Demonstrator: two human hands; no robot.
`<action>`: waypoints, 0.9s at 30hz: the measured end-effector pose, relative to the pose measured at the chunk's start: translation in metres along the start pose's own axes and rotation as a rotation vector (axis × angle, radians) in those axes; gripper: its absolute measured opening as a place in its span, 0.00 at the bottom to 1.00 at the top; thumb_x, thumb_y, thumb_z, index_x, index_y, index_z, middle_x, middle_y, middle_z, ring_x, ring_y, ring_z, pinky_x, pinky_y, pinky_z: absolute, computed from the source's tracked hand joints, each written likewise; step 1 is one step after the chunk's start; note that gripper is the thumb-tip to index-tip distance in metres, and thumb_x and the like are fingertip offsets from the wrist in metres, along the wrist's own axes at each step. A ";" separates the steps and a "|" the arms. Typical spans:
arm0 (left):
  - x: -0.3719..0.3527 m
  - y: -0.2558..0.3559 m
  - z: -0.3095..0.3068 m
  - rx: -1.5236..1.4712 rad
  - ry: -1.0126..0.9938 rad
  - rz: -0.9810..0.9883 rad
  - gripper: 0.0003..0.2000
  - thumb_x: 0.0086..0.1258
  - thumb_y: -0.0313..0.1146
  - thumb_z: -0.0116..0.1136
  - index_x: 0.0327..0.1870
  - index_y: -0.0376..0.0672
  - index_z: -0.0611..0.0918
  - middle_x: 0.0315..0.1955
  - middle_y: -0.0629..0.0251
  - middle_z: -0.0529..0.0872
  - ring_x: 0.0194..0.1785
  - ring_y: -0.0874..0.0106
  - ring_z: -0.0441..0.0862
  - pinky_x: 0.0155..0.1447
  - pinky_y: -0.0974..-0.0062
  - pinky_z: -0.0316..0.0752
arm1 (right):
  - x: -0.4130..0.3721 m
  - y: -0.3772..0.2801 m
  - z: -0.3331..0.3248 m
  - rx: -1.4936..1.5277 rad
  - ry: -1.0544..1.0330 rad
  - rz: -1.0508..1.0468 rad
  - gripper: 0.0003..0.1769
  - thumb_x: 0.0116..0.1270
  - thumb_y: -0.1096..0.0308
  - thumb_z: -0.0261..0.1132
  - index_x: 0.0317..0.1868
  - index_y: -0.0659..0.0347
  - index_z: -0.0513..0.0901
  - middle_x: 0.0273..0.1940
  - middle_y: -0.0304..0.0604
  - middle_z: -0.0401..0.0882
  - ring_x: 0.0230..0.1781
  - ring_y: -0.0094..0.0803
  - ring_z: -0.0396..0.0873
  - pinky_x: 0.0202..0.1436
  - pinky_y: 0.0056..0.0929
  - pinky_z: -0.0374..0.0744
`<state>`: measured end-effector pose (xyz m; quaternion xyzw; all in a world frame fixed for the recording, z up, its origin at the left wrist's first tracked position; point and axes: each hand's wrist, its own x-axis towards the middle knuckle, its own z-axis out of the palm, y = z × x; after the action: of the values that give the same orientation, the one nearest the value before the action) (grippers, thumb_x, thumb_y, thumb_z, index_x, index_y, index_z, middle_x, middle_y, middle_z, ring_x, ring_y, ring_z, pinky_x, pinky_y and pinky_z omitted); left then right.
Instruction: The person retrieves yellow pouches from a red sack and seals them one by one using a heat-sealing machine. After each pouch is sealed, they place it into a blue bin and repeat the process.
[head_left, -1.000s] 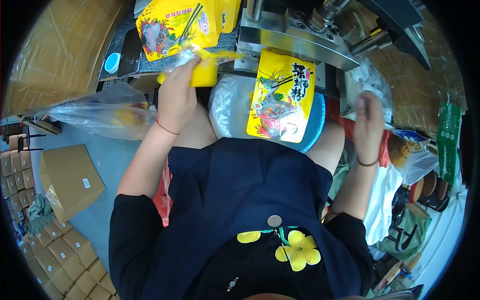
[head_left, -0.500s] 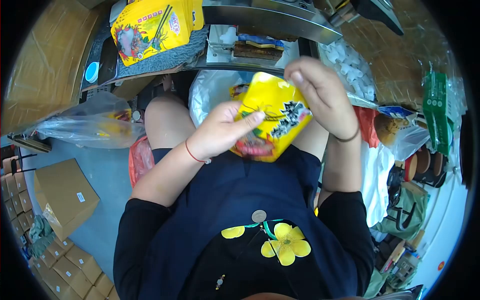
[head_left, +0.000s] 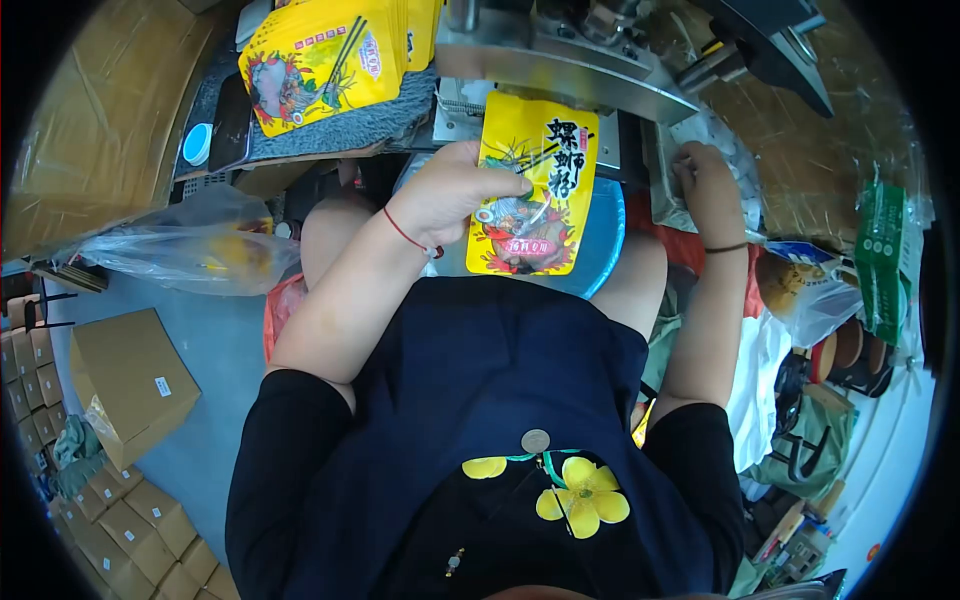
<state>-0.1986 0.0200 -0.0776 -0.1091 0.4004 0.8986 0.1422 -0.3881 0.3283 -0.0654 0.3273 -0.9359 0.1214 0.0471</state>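
Observation:
My left hand (head_left: 445,200) grips the left edge of a yellow printed food pouch (head_left: 535,235), thumb on its front. The pouch stands nearly upright in view, its top just below a metal machine bar (head_left: 560,75). Off to the right, my right hand (head_left: 712,195) reaches to a tray (head_left: 662,185) of small white plastic pieces (head_left: 735,150). Its fingers are curled together, and whatever they hold is hidden.
A stack of yellow pouches (head_left: 325,70) lies on a grey fluffy cloth (head_left: 375,120) at the upper left. A blue-rimmed basin (head_left: 612,245) stands between the knees. A clear plastic bag (head_left: 190,245) hangs at left, near a cardboard box (head_left: 130,380).
My right hand has left the pouch's top corner and moved right to the tray. My left hand has raised the pouch toward the machine and turned it more upright.

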 end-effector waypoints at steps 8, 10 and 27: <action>-0.009 0.052 -0.071 1.737 1.110 1.357 0.28 0.73 0.37 0.65 0.70 0.35 0.71 0.67 0.42 0.75 0.60 0.51 0.80 0.66 0.56 0.74 | -0.004 0.018 0.001 -0.017 0.103 -0.065 0.14 0.67 0.70 0.66 0.53 0.59 0.83 0.47 0.58 0.83 0.49 0.57 0.81 0.51 0.48 0.79; -0.033 0.053 -0.093 2.037 0.880 0.989 0.30 0.71 0.40 0.66 0.71 0.38 0.71 0.69 0.41 0.70 0.68 0.48 0.72 0.70 0.53 0.67 | -0.005 0.016 0.000 -0.029 0.195 -0.043 0.13 0.68 0.70 0.65 0.52 0.60 0.83 0.49 0.58 0.83 0.49 0.56 0.81 0.51 0.48 0.79; -0.055 -0.036 0.021 0.458 0.090 0.274 0.14 0.78 0.37 0.62 0.54 0.33 0.85 0.40 0.68 0.89 0.41 0.81 0.84 0.47 0.80 0.80 | -0.012 -0.166 -0.030 0.852 0.149 -0.315 0.08 0.71 0.68 0.68 0.42 0.65 0.83 0.37 0.45 0.83 0.35 0.33 0.81 0.41 0.28 0.78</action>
<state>-0.1371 0.0494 -0.0712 -0.0589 0.6103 0.7896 0.0221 -0.2750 0.2180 -0.0062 0.4462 -0.7354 0.5099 -0.0067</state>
